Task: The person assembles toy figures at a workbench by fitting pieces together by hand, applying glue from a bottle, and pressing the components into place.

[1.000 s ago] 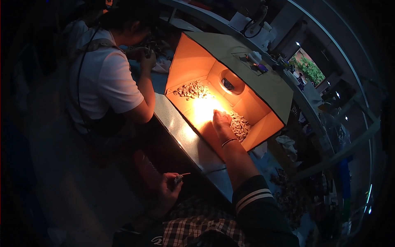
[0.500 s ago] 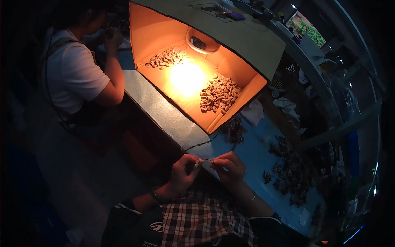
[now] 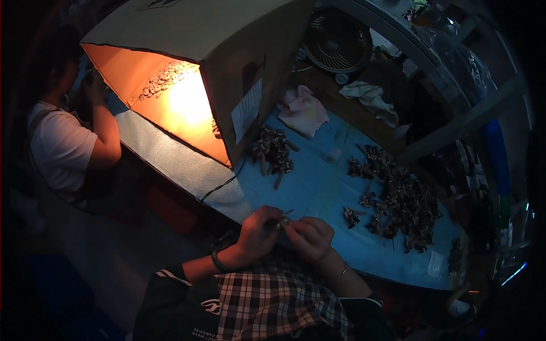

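Observation:
Close in front of me, at the near edge of the blue tabletop (image 3: 318, 193), my left hand (image 3: 257, 234) pinches a small pale piece (image 3: 282, 221) with a thin pointed bit sticking out. My right hand (image 3: 313, 237) is closed too, its thumb and fingertips pressed against that same piece. The piece is too small and dim to name. Farther off lies a pile of small brown-and-white pieces (image 3: 272, 149), several with flat sticks. A larger heap of similar pieces (image 3: 398, 199) spreads over the table to the right.
A cardboard box (image 3: 213, 142), lit orange inside by a lamp, stands at the far left with small round pieces (image 3: 165, 82) in it. A cable (image 3: 219, 187) runs from it. Beyond are a pink cloth (image 3: 304, 111) and a fan (image 3: 336, 42). Another person (image 3: 65, 142) works at left.
The view has swung right, so the lit box sits farther left and more of the blue table and heap shows. My hands have come closer together around the small piece.

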`<state>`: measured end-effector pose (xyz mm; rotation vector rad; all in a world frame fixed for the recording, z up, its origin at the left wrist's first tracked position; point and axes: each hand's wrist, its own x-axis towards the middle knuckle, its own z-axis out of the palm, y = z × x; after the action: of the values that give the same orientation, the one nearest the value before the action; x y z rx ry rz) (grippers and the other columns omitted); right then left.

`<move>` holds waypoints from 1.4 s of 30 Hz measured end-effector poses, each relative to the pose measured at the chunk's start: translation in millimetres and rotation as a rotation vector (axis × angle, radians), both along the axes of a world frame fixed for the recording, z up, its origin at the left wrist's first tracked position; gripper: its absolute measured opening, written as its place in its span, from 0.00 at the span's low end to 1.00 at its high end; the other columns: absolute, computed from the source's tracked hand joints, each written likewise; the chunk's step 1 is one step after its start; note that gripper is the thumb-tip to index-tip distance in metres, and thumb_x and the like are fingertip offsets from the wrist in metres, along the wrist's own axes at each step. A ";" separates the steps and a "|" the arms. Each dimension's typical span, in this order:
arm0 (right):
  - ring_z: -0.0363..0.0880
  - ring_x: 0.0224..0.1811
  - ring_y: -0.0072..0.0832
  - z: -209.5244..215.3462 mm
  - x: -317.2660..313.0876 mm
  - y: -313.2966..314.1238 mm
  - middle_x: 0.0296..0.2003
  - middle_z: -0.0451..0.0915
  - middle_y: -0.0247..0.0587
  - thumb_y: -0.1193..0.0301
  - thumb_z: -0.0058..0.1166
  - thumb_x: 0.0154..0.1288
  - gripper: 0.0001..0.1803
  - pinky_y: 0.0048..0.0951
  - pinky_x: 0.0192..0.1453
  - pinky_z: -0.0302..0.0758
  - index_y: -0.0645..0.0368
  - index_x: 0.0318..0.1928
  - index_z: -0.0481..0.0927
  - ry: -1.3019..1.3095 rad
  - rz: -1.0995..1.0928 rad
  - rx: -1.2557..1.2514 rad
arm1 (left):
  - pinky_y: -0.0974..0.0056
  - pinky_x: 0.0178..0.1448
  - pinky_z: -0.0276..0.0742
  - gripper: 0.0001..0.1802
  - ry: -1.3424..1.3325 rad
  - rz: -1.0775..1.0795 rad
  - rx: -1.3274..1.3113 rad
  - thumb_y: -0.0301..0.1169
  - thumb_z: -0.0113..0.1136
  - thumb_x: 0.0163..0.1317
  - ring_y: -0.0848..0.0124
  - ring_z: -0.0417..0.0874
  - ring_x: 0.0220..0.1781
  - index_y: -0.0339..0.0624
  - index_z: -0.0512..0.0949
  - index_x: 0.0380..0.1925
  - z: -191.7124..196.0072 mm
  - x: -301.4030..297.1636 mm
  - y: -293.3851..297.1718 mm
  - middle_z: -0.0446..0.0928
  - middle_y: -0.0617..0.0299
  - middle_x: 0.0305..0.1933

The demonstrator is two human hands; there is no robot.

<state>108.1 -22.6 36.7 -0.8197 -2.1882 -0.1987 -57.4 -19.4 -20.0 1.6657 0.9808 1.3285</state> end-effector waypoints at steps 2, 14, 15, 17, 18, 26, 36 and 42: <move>0.80 0.34 0.31 -2.9 7.6 -0.6 0.35 0.80 0.38 0.76 0.60 0.44 0.12 0.27 0.30 0.77 0.58 0.33 0.81 0.014 -0.015 0.014 | 0.64 0.43 0.80 0.17 0.017 -0.012 -0.005 0.14 0.63 0.48 0.60 0.84 0.43 0.36 0.72 0.39 -4.5 8.0 0.6 0.79 0.51 0.41; 0.80 0.32 0.31 -23.7 47.2 6.3 0.34 0.81 0.39 0.77 0.60 0.37 0.14 0.24 0.28 0.78 0.61 0.32 0.82 -0.028 0.071 -0.011 | 0.50 0.62 0.63 0.21 0.297 -0.016 0.115 0.20 0.66 0.44 0.60 0.82 0.45 0.42 0.71 0.40 -13.0 34.2 7.4 0.80 0.53 0.42; 0.80 0.32 0.31 -22.7 50.0 9.0 0.34 0.81 0.39 0.77 0.60 0.37 0.14 0.24 0.28 0.78 0.61 0.32 0.82 -0.025 0.070 -0.011 | 0.48 0.64 0.59 0.21 0.337 -0.013 0.087 0.21 0.66 0.44 0.61 0.81 0.49 0.43 0.71 0.40 -15.5 35.2 6.8 0.80 0.53 0.43; 0.81 0.33 0.31 -20.2 57.3 14.5 0.35 0.80 0.40 0.77 0.60 0.39 0.13 0.25 0.29 0.79 0.62 0.32 0.82 -0.087 0.128 -0.031 | 0.48 0.65 0.59 0.21 0.414 -0.045 0.093 0.21 0.66 0.45 0.61 0.79 0.52 0.42 0.71 0.41 -3.1 35.8 8.1 0.79 0.53 0.46; 0.81 0.33 0.31 -21.1 61.9 16.1 0.35 0.80 0.40 0.77 0.60 0.39 0.13 0.25 0.29 0.79 0.62 0.32 0.82 -0.084 0.127 -0.031 | 0.48 0.65 0.59 0.22 0.489 -0.074 0.099 0.22 0.67 0.45 0.60 0.78 0.55 0.41 0.72 0.42 1.2 36.0 8.7 0.78 0.53 0.49; 0.83 0.44 0.36 -15.5 78.5 22.7 0.41 0.81 0.41 0.79 0.61 0.47 0.11 0.28 0.40 0.81 0.61 0.35 0.81 -0.101 0.191 -0.133 | 0.52 0.63 0.66 0.23 0.368 -0.236 0.110 0.26 0.69 0.48 0.53 0.73 0.61 0.39 0.73 0.45 11.4 23.6 42.5 0.75 0.55 0.53; 0.78 0.37 0.21 -28.6 70.3 20.2 0.33 0.79 0.35 0.75 0.58 0.62 0.07 0.23 0.40 0.74 0.65 0.39 0.81 0.568 -0.127 -1.197 | 0.50 0.64 0.64 0.21 0.390 -0.237 0.126 0.27 0.71 0.47 0.54 0.76 0.60 0.42 0.73 0.40 3.8 35.3 33.3 0.78 0.59 0.46; 0.78 0.34 0.17 -27.9 67.9 26.0 0.32 0.82 0.36 0.74 0.61 0.61 0.06 0.21 0.41 0.74 0.65 0.34 0.81 0.665 -0.073 -1.457 | 0.47 0.65 0.61 0.22 0.385 -0.212 0.134 0.27 0.72 0.47 0.56 0.76 0.60 0.43 0.72 0.41 -2.8 33.1 27.4 0.79 0.58 0.45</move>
<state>176.0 3.5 8.9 -1.3946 -1.3793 1.5579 -24.3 8.0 -22.8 2.1169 0.9114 0.9706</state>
